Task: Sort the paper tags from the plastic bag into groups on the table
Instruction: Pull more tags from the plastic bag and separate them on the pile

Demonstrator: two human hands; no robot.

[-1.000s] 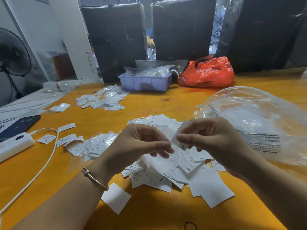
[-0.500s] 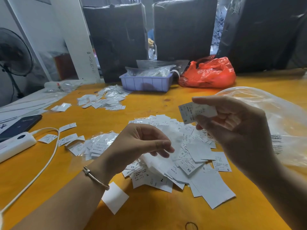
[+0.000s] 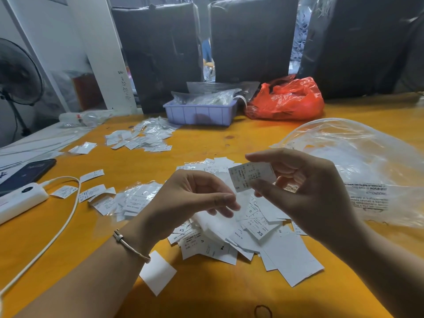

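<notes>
Lowered toward the left hand (image 3: 195, 198), the right hand (image 3: 305, 191) pinches one tag (image 3: 251, 176); left's grip is unclear.

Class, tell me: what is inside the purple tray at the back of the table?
The purple tray holds clear plastic packets heaped above its rim. What lies beneath them, and what the packets contain, cannot be made out.
</notes>
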